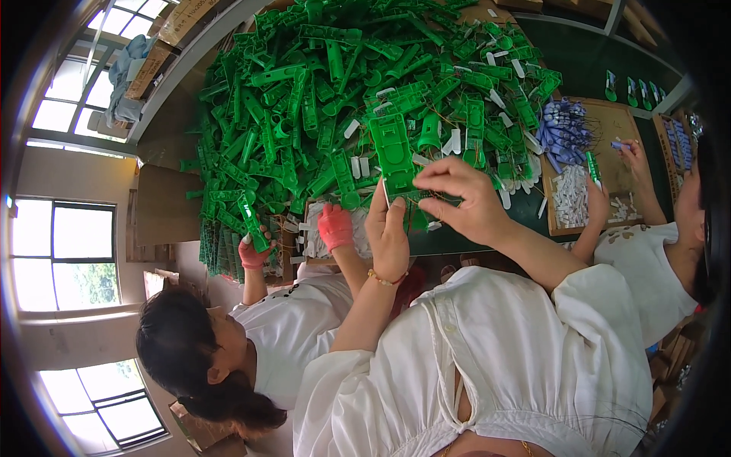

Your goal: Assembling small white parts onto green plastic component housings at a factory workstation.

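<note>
Casings (297, 91) heaped behind; in front, one green casing (394, 148) nearly upright, gripped at its lower end by left hand (387, 234). Right hand (470, 202) close beside, fingers curled, any hold impossible to tell. Possible tipping from so low a grip, or snagging behind if pushed forward.

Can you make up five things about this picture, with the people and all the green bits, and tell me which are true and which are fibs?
1. The person's left hand holds a green plastic part. True.
2. The big heap on the table is mostly red. False: it is mostly green.
3. The co-worker on the left wears pink gloves. True.
4. The purple bundle lies left of the heap. False: it lies on the right.
5. The person's beaded bracelet is on the right wrist. False: it is on the left wrist.
</note>
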`<state>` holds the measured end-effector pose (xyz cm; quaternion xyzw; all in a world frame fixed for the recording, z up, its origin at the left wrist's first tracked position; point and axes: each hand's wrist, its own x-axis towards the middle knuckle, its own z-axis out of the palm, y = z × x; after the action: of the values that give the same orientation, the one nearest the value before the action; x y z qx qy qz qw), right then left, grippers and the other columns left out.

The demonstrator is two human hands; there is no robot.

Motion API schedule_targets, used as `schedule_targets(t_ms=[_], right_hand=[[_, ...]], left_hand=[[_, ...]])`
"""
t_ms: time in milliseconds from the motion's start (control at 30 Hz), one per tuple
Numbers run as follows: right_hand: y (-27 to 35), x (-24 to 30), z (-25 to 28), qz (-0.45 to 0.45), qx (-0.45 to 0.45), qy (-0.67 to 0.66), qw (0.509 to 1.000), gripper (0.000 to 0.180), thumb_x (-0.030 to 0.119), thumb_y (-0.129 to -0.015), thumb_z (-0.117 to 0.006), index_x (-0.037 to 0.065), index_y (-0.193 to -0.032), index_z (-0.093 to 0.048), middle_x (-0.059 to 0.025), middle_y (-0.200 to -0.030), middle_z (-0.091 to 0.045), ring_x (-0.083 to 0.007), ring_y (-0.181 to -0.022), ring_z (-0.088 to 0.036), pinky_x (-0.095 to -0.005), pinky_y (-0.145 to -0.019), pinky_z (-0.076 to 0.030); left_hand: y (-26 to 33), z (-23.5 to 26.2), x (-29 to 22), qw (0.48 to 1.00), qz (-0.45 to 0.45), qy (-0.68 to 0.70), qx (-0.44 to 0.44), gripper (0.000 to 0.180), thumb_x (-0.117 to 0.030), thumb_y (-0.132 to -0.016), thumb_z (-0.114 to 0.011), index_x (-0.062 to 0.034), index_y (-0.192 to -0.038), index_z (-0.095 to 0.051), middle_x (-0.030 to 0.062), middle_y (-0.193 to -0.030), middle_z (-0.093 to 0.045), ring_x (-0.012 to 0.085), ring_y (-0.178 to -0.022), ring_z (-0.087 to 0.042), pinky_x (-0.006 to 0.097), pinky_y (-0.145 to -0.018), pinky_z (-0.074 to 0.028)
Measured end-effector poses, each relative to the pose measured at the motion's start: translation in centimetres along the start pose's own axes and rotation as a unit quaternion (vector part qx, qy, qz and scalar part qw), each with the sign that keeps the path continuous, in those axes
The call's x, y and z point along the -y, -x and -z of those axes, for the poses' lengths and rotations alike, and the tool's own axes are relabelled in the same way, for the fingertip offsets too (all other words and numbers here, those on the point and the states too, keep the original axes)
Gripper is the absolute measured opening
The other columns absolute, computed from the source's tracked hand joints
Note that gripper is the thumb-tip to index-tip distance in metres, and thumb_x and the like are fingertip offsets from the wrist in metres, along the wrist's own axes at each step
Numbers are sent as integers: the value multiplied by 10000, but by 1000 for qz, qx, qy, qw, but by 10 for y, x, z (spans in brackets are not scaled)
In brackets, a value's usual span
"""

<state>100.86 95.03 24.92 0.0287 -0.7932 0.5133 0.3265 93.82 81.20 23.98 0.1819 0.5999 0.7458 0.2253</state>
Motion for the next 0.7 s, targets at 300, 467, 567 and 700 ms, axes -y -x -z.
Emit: schedule_targets(t_ms=[300,467,567,700], right_hand=[[6,-50,-41,-81,22,197,977,145,123,-737,-638,10,-700,-555,-127,-694,-566,-302,-636,-568,-378,-551,-449],[37,-117,-44,-207,90,200,953,146,155,-758,-607,27,-690,-592,-152,-769,-602,-334,-707,-589,-423,-597,-459],[50,-119,-35,-216,158,303,914,205,231,-817,-574,42,-842,-649,-178,-1029,-596,-327,-825,-601,-412,-706,-480],[20,-97,-29,-269,95,-150,947,377,256,-815,-622,21,-1105,-571,-137,-1157,-549,-202,-1013,-561,-304,-847,-450]], left_hand=[[-24,11,55,965,-58,-234,-98,416,-53,-851,-452,-16,-1264,-421,-22,-743,-525,43,-575,-397,203,-496,-327],[-31,47,79,985,55,-121,-113,363,-47,-857,-435,-17,-1217,-465,3,-827,-566,52,-648,-489,204,-539,-394],[-30,45,69,995,64,7,-71,363,-33,-875,-418,-18,-1236,-452,-1,-934,-570,53,-759,-517,188,-635,-419],[-26,39,53,997,69,36,-5,391,-40,-883,-426,-18,-1273,-415,-4,-1029,-552,54,-847,-505,191,-721,-412]])
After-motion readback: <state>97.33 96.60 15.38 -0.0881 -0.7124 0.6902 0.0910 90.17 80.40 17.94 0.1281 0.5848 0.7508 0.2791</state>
